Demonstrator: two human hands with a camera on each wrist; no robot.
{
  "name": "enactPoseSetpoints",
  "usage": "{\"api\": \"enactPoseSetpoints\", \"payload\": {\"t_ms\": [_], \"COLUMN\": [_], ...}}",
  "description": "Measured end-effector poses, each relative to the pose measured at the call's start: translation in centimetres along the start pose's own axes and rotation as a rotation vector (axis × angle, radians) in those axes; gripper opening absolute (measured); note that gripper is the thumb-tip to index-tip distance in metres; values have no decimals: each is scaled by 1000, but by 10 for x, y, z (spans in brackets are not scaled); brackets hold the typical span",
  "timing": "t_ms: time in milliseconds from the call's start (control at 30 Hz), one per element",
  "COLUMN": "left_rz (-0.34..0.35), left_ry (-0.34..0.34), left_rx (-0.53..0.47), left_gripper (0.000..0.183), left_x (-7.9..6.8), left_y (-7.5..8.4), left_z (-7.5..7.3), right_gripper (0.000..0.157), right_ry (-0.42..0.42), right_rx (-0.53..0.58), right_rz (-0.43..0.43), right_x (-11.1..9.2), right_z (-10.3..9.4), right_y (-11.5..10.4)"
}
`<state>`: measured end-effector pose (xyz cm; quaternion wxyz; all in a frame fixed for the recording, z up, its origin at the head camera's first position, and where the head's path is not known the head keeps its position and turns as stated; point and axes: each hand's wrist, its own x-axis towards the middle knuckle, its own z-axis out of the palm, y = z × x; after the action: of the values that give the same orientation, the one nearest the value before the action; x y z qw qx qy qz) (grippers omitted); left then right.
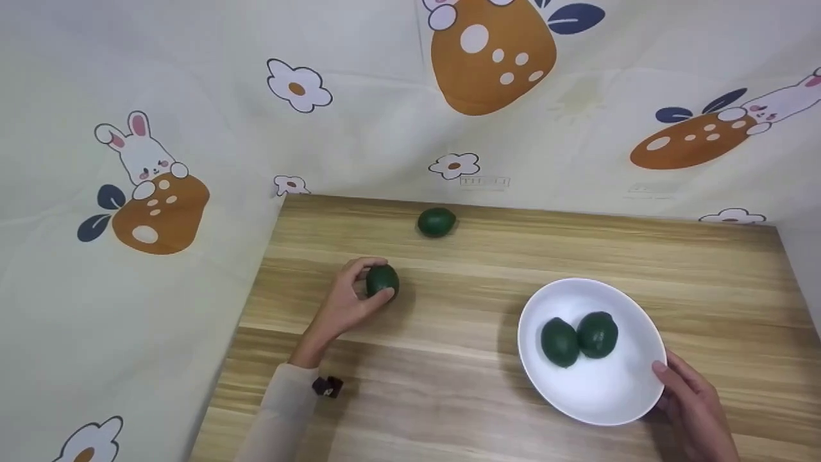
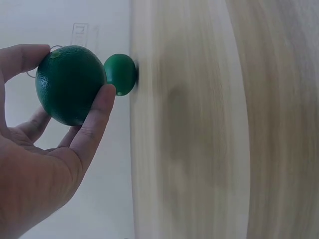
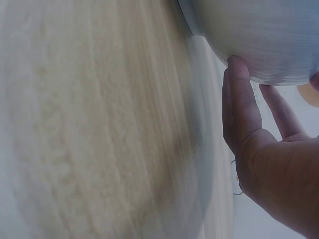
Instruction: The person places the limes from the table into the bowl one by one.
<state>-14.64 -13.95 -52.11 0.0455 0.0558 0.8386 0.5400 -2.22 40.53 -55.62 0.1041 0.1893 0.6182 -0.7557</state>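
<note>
In the head view my left hand (image 1: 343, 305) pinches a dark green lime (image 1: 383, 281) between thumb and fingers, left of the middle of the table. The left wrist view has this lime (image 2: 70, 87) held up off the wood, its shadow on the table. A second lime (image 1: 437, 222) lies by the back edge. On the right, my right hand (image 1: 696, 407) holds a white bowl (image 1: 616, 391) by its near right side, thumb over the rim. Two limes (image 1: 560, 342) sit side by side inside it. The right wrist view shows fingers (image 3: 244, 99) against the bowl's outer wall.
A wood-grain table (image 1: 449, 398) lies under everything. Behind and to the left hangs a pale cloth (image 1: 359, 141) printed with rabbits, orange fruits and flowers, meeting the table's edges. A small dark object (image 1: 328, 387) sits at the left sleeve cuff.
</note>
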Motion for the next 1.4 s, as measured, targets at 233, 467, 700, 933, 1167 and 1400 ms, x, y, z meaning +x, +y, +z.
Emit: {"api": "enactPoseSetpoints", "payload": {"t_ms": [233, 467, 700, 933, 1167, 1400], "left_rz": [1, 12, 13, -8, -3, 2], "left_ry": [16, 7, -18, -29, -44, -54], "left_rx": [-15, -19, -9, -15, -42, -32], "left_gripper": [49, 50, 50, 49, 52, 53], "left_x": [1, 1, 2, 3, 4, 3], "left_y": [1, 8, 12, 15, 19, 20], "left_z": [8, 13, 18, 21, 26, 30], "right_gripper": [41, 40, 40, 38, 38, 41], "right_ry": [17, 23, 22, 29, 42, 38], "right_rx": [-50, -57, -59, -88, -103, -61], "right_rz": [49, 59, 65, 105, 122, 83], "right_x": [1, 1, 2, 2, 1, 0], "right_z": [-2, -1, -3, -3, -1, 0], "right_y": [-2, -4, -3, -6, -7, -5]}}
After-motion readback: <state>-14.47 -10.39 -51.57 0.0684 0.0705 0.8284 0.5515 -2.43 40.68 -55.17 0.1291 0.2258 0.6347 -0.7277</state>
